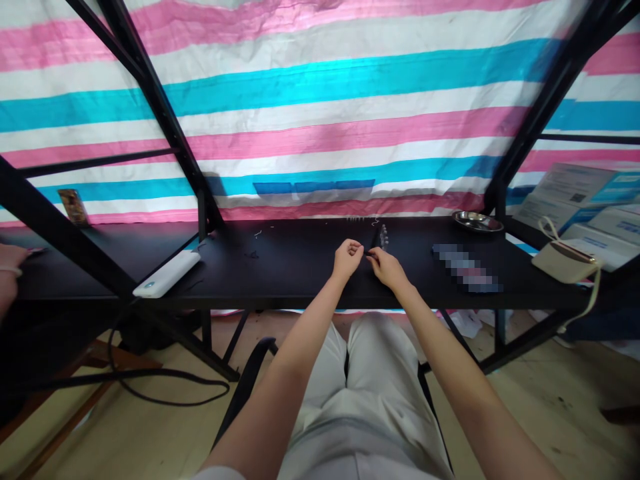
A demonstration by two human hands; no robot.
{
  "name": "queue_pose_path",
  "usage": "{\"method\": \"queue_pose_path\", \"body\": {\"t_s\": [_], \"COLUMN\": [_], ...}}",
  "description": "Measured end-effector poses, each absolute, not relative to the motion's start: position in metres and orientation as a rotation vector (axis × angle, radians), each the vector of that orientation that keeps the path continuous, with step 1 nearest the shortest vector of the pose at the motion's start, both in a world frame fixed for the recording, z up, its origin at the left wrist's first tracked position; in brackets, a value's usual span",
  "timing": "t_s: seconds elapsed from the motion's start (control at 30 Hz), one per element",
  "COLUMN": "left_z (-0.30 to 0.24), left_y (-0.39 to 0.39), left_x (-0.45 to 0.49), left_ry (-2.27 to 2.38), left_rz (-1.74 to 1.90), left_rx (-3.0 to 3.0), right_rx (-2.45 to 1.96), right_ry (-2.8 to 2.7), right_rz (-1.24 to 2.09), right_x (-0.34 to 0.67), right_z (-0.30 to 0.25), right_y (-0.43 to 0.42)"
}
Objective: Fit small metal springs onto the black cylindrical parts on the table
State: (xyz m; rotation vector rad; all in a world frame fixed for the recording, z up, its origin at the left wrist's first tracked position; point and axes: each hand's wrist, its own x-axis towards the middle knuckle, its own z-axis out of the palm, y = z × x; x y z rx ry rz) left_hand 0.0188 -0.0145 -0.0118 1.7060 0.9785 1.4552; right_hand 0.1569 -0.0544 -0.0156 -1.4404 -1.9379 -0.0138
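My left hand (347, 260) and my right hand (387, 268) meet above the black table, fingers closed in a pinch. Between their fingertips is a small dark piece (367, 253), too small for me to tell its kind. Just beyond my right hand lies a row of shiny, clear knobbly bits (384, 237) beside a dark strip. Small white bits (356, 219) are lined up at the table's back edge. To the left of my hands a little tangle of black thread-like scraps (251, 255) rests on the tabletop.
On the black table (280, 280) are a white oblong device (167, 273), a round metal dish (477, 221) and a blurred-out flat object (466, 268). A beige bag (565, 260) and boxes (575, 187) stand at right. Black frame posts flank me; another person's hand (11, 267) shows far left.
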Motion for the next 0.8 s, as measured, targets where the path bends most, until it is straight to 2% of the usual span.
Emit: {"method": "queue_pose_path", "body": {"t_s": [0.1, 0.3, 0.5, 0.67, 0.8], "left_z": [-0.013, -0.012, -0.011, 0.006, 0.031], "left_y": [-0.011, -0.012, -0.011, 0.007, 0.025], "left_x": [0.020, 0.018, 0.013, -0.029, -0.086], "left_ry": [0.937, 0.981, 1.099, 1.637, 2.067], "left_rz": [1.454, 1.334, 1.244, 1.213, 0.990], "left_rx": [1.604, 1.901, 1.929, 1.876, 1.736], "right_rx": [-1.448, -1.435, -1.397, -1.420, -1.480], "right_ry": [-1.910, -1.903, -1.987, -2.028, -1.997], "right_rz": [-0.023, -0.020, 0.082, 0.047, -0.003], "right_x": [0.156, 0.156, 0.156, 0.155, 0.155], "right_z": [-0.014, -0.013, -0.018, -0.020, -0.019], "right_y": [-0.056, -0.057, -0.053, -0.051, -0.051]}}
